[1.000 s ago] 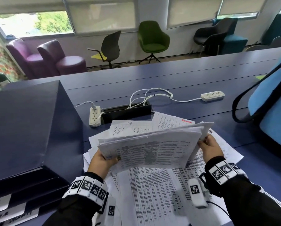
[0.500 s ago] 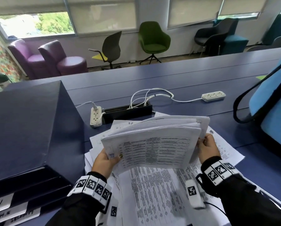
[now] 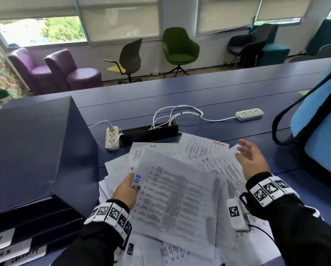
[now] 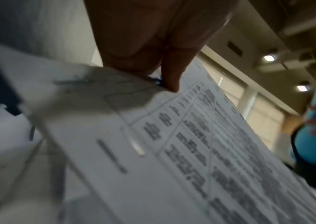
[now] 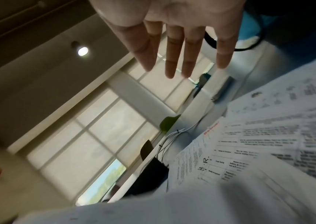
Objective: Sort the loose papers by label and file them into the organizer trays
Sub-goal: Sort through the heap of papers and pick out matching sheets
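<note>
While the left hand (image 3: 126, 191) pinches a sheaf of printed papers (image 3: 177, 204) at its left edge, thumb on top beside a blue mark and the other fingers hidden underneath, the sheaf hangs tilted and blurred above the rest of the pile. From the left wrist view the thumb (image 4: 172, 71) presses down on the top sheet (image 4: 172, 151), which carries a ruled table of small print. The right hand (image 3: 254, 160) holds nothing: its fingers (image 5: 174, 53) are straight and slightly spread, palm turned inward, raised above the right part of the scattered sheets and apart from the sheaf.

Under and around both hands the loose papers (image 3: 203, 148) lie fanned over the dark blue surface (image 3: 209, 96). Two of them show a handwritten "H.R." at the top, and one bears a red heading. Just to the left stands the dark organizer (image 3: 32, 150), its trays stacked at the lower left with white labels on their fronts; only part of the writing is readable, one reading "H.S".

Beyond the pile sit a black cable box (image 3: 149, 132), a white power strip (image 3: 111, 138) touching its left end, and a second power strip (image 3: 249, 114) farther right, joined by white cords. A blue bag with a black strap (image 3: 318, 121) stands at the right edge.
</note>
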The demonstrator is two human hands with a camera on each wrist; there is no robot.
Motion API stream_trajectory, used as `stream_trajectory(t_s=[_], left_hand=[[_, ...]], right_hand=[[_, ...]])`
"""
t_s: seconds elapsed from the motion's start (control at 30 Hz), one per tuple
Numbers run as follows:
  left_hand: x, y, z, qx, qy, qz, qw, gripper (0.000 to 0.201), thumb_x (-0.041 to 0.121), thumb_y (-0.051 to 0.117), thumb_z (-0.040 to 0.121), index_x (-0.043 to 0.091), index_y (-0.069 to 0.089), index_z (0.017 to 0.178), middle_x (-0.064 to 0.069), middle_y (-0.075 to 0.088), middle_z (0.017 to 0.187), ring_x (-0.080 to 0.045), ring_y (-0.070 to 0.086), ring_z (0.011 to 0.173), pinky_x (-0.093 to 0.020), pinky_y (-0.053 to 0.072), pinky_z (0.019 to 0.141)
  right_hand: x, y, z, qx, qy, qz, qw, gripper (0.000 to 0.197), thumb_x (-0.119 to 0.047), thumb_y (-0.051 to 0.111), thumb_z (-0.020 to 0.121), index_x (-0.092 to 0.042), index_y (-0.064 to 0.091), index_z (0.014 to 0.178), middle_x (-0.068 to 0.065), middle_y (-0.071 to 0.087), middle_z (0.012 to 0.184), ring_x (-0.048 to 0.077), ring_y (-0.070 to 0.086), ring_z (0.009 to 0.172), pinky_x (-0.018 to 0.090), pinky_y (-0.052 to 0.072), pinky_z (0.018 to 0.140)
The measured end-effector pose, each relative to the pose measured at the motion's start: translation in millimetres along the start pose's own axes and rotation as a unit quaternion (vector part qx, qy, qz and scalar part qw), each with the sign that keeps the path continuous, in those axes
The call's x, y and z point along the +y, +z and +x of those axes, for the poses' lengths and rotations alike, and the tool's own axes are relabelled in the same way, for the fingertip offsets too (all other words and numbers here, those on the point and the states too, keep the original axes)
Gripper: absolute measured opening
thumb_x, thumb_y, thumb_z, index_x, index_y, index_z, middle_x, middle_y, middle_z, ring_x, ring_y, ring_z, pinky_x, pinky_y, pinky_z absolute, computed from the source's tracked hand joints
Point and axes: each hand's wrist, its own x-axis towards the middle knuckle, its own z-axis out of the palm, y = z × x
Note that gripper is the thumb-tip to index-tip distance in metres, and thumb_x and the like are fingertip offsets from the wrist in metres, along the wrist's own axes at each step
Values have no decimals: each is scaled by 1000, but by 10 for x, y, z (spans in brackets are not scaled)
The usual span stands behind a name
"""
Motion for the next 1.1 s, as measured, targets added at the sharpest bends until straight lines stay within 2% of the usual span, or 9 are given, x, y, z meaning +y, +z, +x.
stream_trajectory(t_s=[0.17, 0.3, 0.4, 0.5, 0.57, 0.67, 0.77, 0.9, 1.1], left_hand=[[45, 80, -121, -29, 11, 59, 998, 41, 10, 45, 97, 25, 40, 135, -8, 58, 127, -28, 58, 107, -35, 49, 89], [216, 85, -244, -57, 63, 77, 993, 30, 4, 42, 97, 31, 43, 108, -1, 61, 104, -21, 61, 88, -27, 50, 67], [299, 72, -318, -87, 105, 107, 985, 27, 5, 43, 97, 31, 47, 103, 0, 66, 98, -18, 64, 84, -34, 54, 72], [326, 43, -334, -101, 118, 123, 980, 25, 7, 44, 97, 31, 48, 104, 1, 66, 96, -19, 64, 84, -33, 53, 73], [344, 33, -346, -107, 129, 124, 978, 24, 8, 45, 97, 30, 49, 105, 2, 66, 95, -18, 64, 83, -31, 53, 71], [351, 34, -321, -108, 141, 121, 977, 22, 9, 47, 96, 27, 52, 107, 2, 67, 93, -17, 64, 81, -29, 51, 69], [315, 40, -269, -78, 137, 90, 983, 19, 9, 52, 93, 23, 59, 104, 3, 67, 90, -15, 61, 80, -22, 47, 66], [251, 103, -216, -36, 128, 34, 991, 22, 9, 56, 91, 29, 64, 98, 9, 68, 87, -9, 62, 79, -20, 44, 63], [45, 23, 15, 115, 73, -48, 989, 26, 6, 54, 91, 27, 66, 100, 7, 65, 91, -3, 59, 82, -14, 42, 66]], right_hand=[[-154, 187, -268, -190, -28, -136, 972, 42, -26, 58, 90, -31, 48, 130, -7, 59, 117, 10, 54, 110, 32, 39, 101], [-116, 329, -473, -350, 11, -247, 904, 53, -36, 65, 82, -36, 44, 131, -16, 53, 117, 9, 54, 104, 29, 43, 87], [-39, 334, -486, -333, 12, -291, 897, 49, -34, 69, 78, -36, 49, 123, -14, 57, 108, 7, 56, 95, 24, 44, 78], [22, 287, -467, -312, -6, -299, 902, 63, -36, 74, 72, -38, 44, 128, -11, 44, 122, 11, 49, 111, 38, 44, 95], [8, 258, -487, -318, 7, -249, 915, 72, -30, 76, 72, -39, 39, 133, -15, 36, 124, 8, 44, 111, 36, 44, 94], [26, 250, -505, -360, 25, -233, 903, 41, -26, 72, 77, -30, 53, 114, -12, 59, 108, 4, 59, 88, 23, 51, 72], [50, 251, -490, -355, 37, -237, 904, 17, -28, 72, 77, -25, 61, 89, -3, 69, 87, 13, 67, 78, 33, 57, 73], [-4, 281, -513, -391, 25, -274, 878, 12, -32, 61, 87, -30, 61, 98, -8, 68, 94, 10, 64, 84, 22, 45, 70], [360, 252, -363, -266, 70, -351, 895, 29, -23, 54, 92, -15, 56, 121, 7, 66, 112, 23, 61, 100, 29, 45, 85]])
